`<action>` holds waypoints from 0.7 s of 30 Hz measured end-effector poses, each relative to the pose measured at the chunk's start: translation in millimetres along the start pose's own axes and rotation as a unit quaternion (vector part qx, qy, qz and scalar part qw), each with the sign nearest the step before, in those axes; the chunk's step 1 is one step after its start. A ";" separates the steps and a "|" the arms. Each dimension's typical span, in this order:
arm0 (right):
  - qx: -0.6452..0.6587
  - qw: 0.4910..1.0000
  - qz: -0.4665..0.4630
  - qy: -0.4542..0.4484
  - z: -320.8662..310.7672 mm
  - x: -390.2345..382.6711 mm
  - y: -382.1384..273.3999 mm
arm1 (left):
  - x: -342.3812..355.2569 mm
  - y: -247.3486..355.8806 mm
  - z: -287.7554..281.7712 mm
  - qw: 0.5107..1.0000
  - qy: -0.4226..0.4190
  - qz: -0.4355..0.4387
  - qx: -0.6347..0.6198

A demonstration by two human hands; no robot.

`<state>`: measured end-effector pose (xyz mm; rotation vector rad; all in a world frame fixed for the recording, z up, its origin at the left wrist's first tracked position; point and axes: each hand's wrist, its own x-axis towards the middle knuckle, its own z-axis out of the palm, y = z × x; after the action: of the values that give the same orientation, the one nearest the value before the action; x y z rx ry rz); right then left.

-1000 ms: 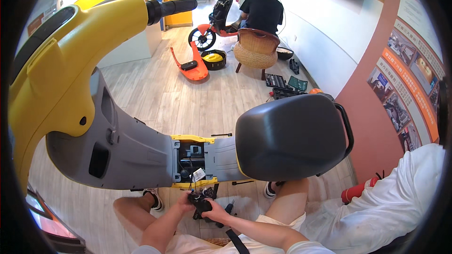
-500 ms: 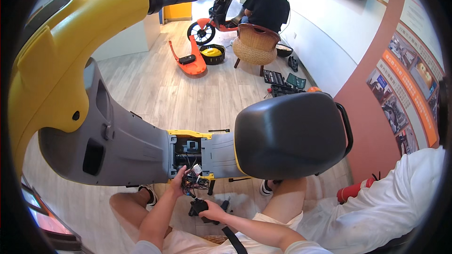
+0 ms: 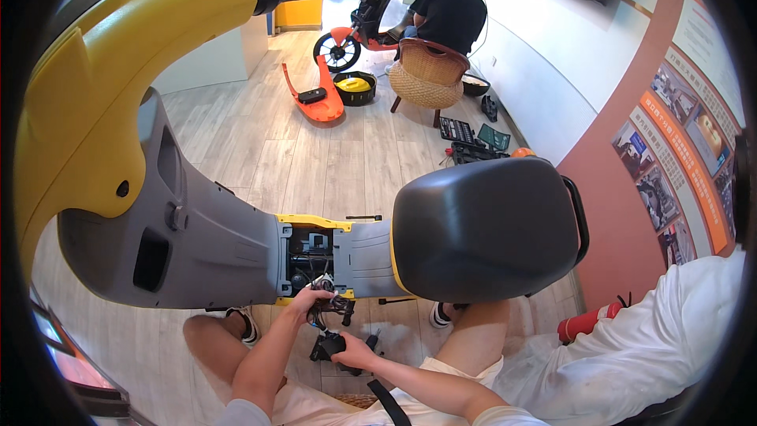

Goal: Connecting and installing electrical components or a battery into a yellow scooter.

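A yellow scooter with a grey footboard (image 3: 205,237) and black seat (image 3: 481,229) lies across my view, an open compartment (image 3: 311,244) in its middle. At that compartment's near edge, my left hand (image 3: 311,301) grips a bundle of dark wires (image 3: 333,304) with pale connectors. The wires hang down to a black boxy component (image 3: 330,345), which my right hand (image 3: 355,353) holds below the footboard. Other dark objects beside and under that component are partly hidden and too small to name.
A person (image 3: 449,8) sits on a wicker chair (image 3: 426,79) by a red-black scooter (image 3: 343,43). Orange panel (image 3: 315,110), black tub (image 3: 355,99) and toolkit (image 3: 461,130) lie on the floor. A red cylinder (image 3: 583,323) stands right, beside a white-clothed figure or draped cloth (image 3: 646,331).
My left hand has left the black component and risen to the compartment's edge with the wire bundle. My right hand stays on the component. The view has shifted slightly.
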<state>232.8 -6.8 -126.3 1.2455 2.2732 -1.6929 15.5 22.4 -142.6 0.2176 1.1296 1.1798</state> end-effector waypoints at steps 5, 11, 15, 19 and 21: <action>-0.003 1.000 -0.002 -0.018 -2.6 1.9 0.5 | -1.3 -5.1 -1.5 0.982 -0.020 -0.078 -0.170; -0.010 1.000 -0.022 -0.013 3.2 2.9 1.8 | 10.8 -15.7 -21.8 0.986 -0.034 -0.054 -0.154; -0.008 0.999 -0.027 -0.016 3.4 4.5 4.3 | 9.5 -12.0 -12.0 0.990 0.014 -0.064 -0.126; -0.017 1.000 -0.019 -0.008 4.7 4.9 7.6 | -4.4 3.4 -1.7 0.994 0.063 -0.090 0.003; -0.017 1.000 -0.020 -0.006 4.4 4.3 5.0 | -1.4 -0.5 -7.0 0.993 0.067 -0.097 0.000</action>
<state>231.2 -7.6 -134.0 1.1870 2.3251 -1.6635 10.4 18.3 -145.5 0.0269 1.2393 1.0329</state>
